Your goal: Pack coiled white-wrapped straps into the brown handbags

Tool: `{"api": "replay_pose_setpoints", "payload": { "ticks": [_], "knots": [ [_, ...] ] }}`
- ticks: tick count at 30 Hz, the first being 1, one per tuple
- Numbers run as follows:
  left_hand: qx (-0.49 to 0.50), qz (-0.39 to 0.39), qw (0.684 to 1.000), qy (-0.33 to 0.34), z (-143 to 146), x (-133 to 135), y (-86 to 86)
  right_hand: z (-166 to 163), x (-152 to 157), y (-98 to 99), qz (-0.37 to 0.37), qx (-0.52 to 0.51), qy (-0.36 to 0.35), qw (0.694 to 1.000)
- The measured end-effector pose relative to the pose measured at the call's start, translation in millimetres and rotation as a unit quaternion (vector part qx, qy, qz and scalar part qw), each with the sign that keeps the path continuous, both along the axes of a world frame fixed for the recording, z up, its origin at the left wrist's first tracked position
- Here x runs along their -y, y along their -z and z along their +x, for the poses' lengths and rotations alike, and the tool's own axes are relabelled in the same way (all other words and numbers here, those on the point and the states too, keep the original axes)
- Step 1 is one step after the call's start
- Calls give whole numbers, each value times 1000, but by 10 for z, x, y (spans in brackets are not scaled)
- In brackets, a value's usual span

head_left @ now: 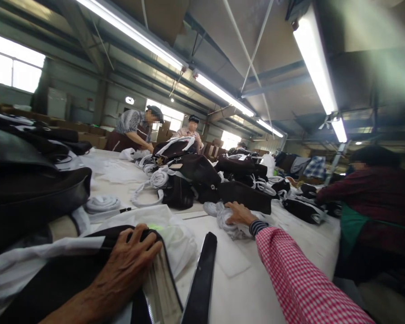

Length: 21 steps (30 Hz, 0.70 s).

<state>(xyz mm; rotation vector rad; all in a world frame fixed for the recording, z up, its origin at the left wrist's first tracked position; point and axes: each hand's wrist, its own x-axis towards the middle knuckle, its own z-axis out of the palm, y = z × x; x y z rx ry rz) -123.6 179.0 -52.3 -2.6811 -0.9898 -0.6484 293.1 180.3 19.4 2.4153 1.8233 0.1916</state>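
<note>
Curled over the upper edge of an open black bag (77,270), my left hand (135,252) grips its rim. The bag's zipper and pale lining (164,279) show beside that hand. Farther out on the table, my right hand (238,213) has its fingers closed on a bundle of crumpled white wrapping (227,225). A black strap-like piece (202,274) stands up between my two arms. Behind my left hand lies a thin white sheet bag (175,229). The undersides of both hands are hidden.
Black bags with white-wrapped handles (202,173) are heaped across the white table (253,279). More black bags (30,180) pile up at left, near a rolled white strip (103,203). Two people (131,126) work at the far side; another person (374,198) is at right.
</note>
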Motion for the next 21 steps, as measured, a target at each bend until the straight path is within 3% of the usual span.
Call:
{"api": "replay_pose_setpoints", "payload": {
  "ticks": [4, 9, 13, 16, 18, 21],
  "knots": [
    [-4, 4, 1000, 10, -6, 19, -45, -3, 72, -32, -6, 5, 14, 1000],
    [-17, 15, 1000, 13, -16, 36, -65, -164, 310, -68, 62, 35, 29, 997],
    [-14, 39, 999, 14, -31, 21, -35, -161, 495, -289, 104, 28, 50, 993],
    [-12, 53, 998, 20, -40, 2, -18, -104, 675, -407, 82, -11, 46, 996],
    [-12, 58, 998, 23, -47, 7, -28, -123, 810, -329, 52, -47, 23, 997],
    [-20, 60, 998, 22, -58, 43, -71, -237, 997, 29, 10, -92, -15, 996]
  ]
}}
